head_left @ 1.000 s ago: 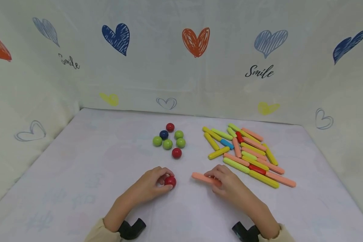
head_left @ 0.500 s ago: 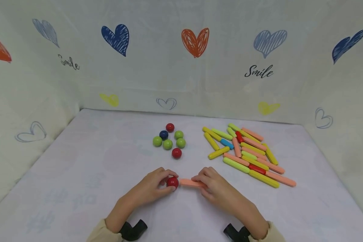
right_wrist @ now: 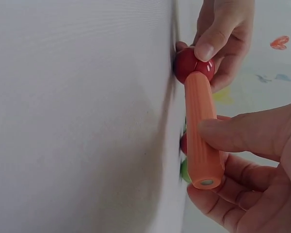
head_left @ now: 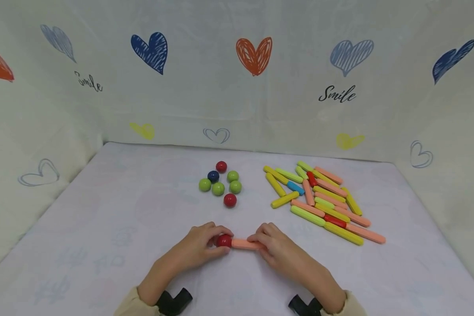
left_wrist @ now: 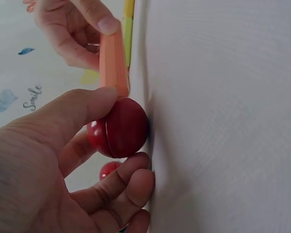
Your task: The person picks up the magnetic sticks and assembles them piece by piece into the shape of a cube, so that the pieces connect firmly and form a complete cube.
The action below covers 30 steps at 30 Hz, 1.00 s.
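Near the front middle of the table, my left hand [head_left: 202,242] pinches a glossy red ball [left_wrist: 127,127] between thumb and fingers. A seam line runs round the ball. My right hand [head_left: 278,247] grips an orange stick [right_wrist: 200,131] with faceted, ribbed sides, thumb on one side and fingers on the other. A small silvery disc shows in the stick's near end in the right wrist view. The stick's far end meets the ball, and the two lie in one line, level and low over the white tabletop [head_left: 142,210].
Behind the hands sits a loose group of balls: several green [head_left: 218,188], one dark blue [head_left: 213,176] and two red [head_left: 230,200]. To the right lies a spread of yellow, orange, green, red and blue sticks [head_left: 325,206]. A white backdrop [head_left: 197,96] with printed hearts rises behind.
The right hand has brought the orange stick leftward and turned it into line with the red ball, so its end now meets the ball. The left hand has shifted slightly right.
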Each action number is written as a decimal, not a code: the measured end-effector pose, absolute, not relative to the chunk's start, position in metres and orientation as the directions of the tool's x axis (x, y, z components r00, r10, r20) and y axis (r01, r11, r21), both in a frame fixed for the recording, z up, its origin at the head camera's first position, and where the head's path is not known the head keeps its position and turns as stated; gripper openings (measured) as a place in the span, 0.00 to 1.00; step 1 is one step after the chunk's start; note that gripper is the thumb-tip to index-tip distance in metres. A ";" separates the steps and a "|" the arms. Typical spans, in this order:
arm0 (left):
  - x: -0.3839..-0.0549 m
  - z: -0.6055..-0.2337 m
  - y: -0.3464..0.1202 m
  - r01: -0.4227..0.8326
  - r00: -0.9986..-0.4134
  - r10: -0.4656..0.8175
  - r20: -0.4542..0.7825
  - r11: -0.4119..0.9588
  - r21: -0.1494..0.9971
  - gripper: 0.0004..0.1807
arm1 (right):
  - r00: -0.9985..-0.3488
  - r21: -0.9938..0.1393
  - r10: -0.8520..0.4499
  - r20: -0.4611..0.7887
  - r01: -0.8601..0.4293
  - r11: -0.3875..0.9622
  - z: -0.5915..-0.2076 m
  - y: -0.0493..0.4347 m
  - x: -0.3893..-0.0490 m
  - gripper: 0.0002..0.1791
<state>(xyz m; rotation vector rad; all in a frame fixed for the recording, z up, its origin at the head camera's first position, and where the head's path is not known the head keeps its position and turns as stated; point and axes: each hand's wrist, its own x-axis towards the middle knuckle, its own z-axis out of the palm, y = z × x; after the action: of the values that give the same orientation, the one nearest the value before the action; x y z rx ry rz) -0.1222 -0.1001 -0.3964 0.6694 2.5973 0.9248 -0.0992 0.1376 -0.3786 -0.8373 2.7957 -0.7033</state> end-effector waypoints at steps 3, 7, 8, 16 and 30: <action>-0.122 -0.395 -0.102 0.323 -0.838 0.527 -0.140 0.688 0.650 0.16 | -0.831 -0.467 -0.557 0.013 -0.498 0.731 -0.381 0.136 -0.098 0.13; -0.121 -0.393 -0.102 0.344 -0.827 0.545 -0.138 0.684 0.643 0.17 | -0.833 -0.464 -0.553 0.022 -0.498 0.733 -0.384 0.136 -0.099 0.12; -0.122 -0.393 -0.102 0.349 -0.826 0.548 -0.135 0.684 0.640 0.16 | -0.834 -0.463 -0.551 0.024 -0.498 0.733 -0.384 0.137 -0.099 0.12; -0.122 -0.393 -0.102 0.323 -0.829 0.539 -0.147 0.677 0.661 0.17 | -0.851 -0.527 -0.522 -0.048 -0.423 0.737 -0.378 0.140 -0.104 0.13; -0.124 -0.396 -0.102 0.317 -0.822 0.548 -0.155 0.667 0.674 0.17 | -0.845 -0.684 -0.532 -0.049 -0.360 0.635 -0.345 0.144 -0.175 0.19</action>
<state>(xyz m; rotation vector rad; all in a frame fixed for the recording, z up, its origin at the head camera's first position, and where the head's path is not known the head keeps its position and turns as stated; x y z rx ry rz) -0.1236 -0.1018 -0.3960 0.6835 2.5387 0.9318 -0.1747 0.1439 -0.3446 -0.7256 2.6111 -1.0133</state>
